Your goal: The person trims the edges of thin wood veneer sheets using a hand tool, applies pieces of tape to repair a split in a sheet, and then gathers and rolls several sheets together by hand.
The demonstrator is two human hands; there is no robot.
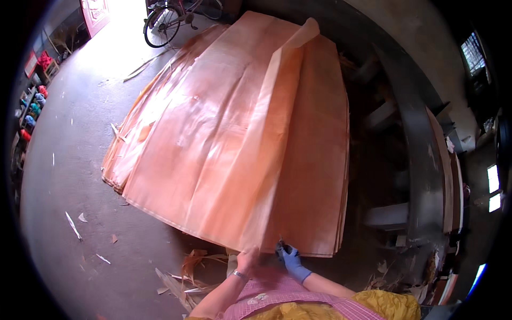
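A large stack of thin reddish-brown wood veneer sheets (213, 122) lies in front of me. The top veneer sheet (256, 154) is partly lifted, its raised fold running from my left hand to the far edge. Bare and with a metal band at the wrist, my left hand (247, 262) is closed on the near edge of that sheet. To its right, my right hand (291, 259) wears a blue glove with dark fingertips. Its fingers are curled at the stack's near edge, around something small and dark that I cannot make out.
Torn veneer scraps (194, 266) lie on the floor by my left forearm, and white slivers (73, 225) farther left. A bicycle (162, 25) stands beyond the stack. Along the right runs a dark metal frame (424, 160) with beams; shelves of colourful items (34, 109) line the far left.
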